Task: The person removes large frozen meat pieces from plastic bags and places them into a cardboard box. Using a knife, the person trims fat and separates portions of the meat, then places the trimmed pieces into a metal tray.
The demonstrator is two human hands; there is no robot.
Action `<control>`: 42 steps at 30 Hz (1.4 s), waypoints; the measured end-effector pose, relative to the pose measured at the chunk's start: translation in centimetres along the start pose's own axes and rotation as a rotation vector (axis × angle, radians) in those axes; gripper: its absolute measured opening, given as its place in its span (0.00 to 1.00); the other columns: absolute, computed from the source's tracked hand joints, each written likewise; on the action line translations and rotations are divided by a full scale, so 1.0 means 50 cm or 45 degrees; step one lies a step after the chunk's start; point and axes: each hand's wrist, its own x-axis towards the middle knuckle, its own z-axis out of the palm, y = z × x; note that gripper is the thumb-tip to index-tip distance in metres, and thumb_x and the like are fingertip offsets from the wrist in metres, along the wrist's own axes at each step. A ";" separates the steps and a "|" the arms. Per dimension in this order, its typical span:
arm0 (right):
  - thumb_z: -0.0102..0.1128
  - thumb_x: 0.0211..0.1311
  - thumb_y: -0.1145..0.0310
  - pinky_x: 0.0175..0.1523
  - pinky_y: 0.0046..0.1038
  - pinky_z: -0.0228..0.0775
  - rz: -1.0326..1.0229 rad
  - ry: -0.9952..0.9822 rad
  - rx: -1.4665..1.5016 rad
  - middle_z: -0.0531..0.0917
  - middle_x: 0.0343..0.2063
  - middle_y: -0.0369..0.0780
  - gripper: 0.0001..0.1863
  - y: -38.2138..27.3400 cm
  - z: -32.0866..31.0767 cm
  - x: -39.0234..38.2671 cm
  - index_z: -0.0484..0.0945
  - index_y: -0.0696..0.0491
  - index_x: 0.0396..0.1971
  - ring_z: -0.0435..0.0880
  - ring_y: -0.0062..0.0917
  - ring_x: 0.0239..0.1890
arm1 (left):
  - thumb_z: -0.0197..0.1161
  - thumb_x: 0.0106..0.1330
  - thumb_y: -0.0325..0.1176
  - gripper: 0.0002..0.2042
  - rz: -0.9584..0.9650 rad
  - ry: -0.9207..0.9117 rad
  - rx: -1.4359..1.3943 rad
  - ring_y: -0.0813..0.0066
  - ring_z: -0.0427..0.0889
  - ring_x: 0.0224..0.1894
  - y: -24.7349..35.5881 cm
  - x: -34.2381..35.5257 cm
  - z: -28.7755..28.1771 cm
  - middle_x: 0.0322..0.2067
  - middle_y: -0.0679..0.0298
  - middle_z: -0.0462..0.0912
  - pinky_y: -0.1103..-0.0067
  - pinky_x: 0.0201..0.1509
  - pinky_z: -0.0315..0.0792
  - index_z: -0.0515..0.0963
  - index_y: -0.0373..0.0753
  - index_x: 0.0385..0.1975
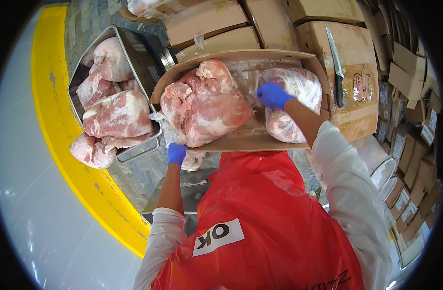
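Observation:
An open cardboard box [260, 138] lies in front of me with two large pieces of meat in it. The bare piece of meat [209, 108] fills its left half; the plastic-wrapped piece of meat [296, 113] lies at the right. My left hand [176, 153], in a blue glove, is closed on clear plastic wrap [170, 133] that hangs at the bare piece's left side. Over the left edge of the wrapped piece, my right hand [274, 95], also blue-gloved, has its fingers curled in; what they grip, if anything, is hidden.
A metal bin [151, 58] heaped with bare meat [117, 116] stands at the left. A knife [337, 67] with a dark handle lies on a closed carton [356, 113] at the right. More cartons [204, 21] stand behind, and flattened cardboard [412, 72] is stacked at far right.

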 end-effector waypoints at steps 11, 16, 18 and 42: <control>0.58 0.58 0.69 0.46 0.50 0.78 0.091 0.274 0.121 0.86 0.33 0.52 0.07 -0.041 0.174 -0.014 0.85 0.52 0.29 0.85 0.53 0.38 | 0.62 0.58 0.37 0.17 0.018 -0.088 0.018 0.37 0.85 0.47 0.017 -0.001 -0.012 0.39 0.33 0.85 0.56 0.52 0.79 0.85 0.26 0.35; 0.57 0.62 0.68 0.47 0.50 0.78 0.377 0.588 0.264 0.86 0.34 0.53 0.08 -0.044 0.182 0.045 0.84 0.53 0.31 0.86 0.52 0.39 | 0.62 0.57 0.36 0.16 -0.007 -0.010 0.044 0.36 0.85 0.45 0.029 -0.005 -0.011 0.38 0.34 0.85 0.55 0.50 0.79 0.85 0.27 0.34; 0.57 0.62 0.67 0.45 0.50 0.78 0.413 0.770 0.274 0.85 0.34 0.53 0.08 -0.025 0.169 0.085 0.83 0.54 0.30 0.85 0.53 0.38 | 0.62 0.57 0.36 0.16 0.030 -0.016 0.062 0.36 0.85 0.45 0.014 -0.005 -0.007 0.38 0.34 0.85 0.55 0.50 0.79 0.86 0.27 0.33; 0.75 0.56 0.63 0.57 0.35 0.79 0.200 0.725 0.698 0.88 0.50 0.46 0.26 -0.003 -0.103 0.036 0.84 0.53 0.56 0.88 0.37 0.48 | 0.67 0.63 0.45 0.19 0.046 0.015 -0.245 0.44 0.85 0.41 0.021 -0.106 -0.023 0.34 0.40 0.85 0.58 0.45 0.78 0.85 0.30 0.36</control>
